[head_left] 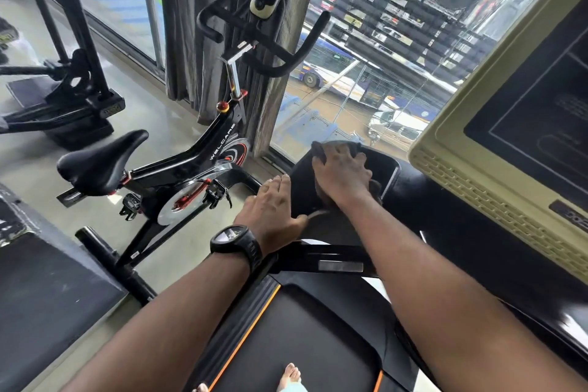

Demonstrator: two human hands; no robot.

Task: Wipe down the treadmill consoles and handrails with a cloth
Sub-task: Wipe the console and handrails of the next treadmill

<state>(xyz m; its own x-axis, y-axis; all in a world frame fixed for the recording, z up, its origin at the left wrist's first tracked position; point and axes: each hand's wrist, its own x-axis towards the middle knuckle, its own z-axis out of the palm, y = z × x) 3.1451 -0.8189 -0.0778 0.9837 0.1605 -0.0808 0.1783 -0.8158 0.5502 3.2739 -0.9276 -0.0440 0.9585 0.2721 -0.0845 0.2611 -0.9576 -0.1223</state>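
Observation:
My right hand lies flat on a dark brown cloth, pressing it onto the black left wing of the treadmill console. The cloth shows at the fingertips and under the wrist; the rest is hidden by the hand. My left hand, with a black watch on the wrist, rests with fingers together on the console's left edge, above the black handrail. The console's olive-framed dark screen fills the right side.
A black spin bike stands close on the left, between the treadmill and the window. Grey curtains hang by the glass. The treadmill belt with orange edging lies below, my bare feet on it. Another machine stands far left.

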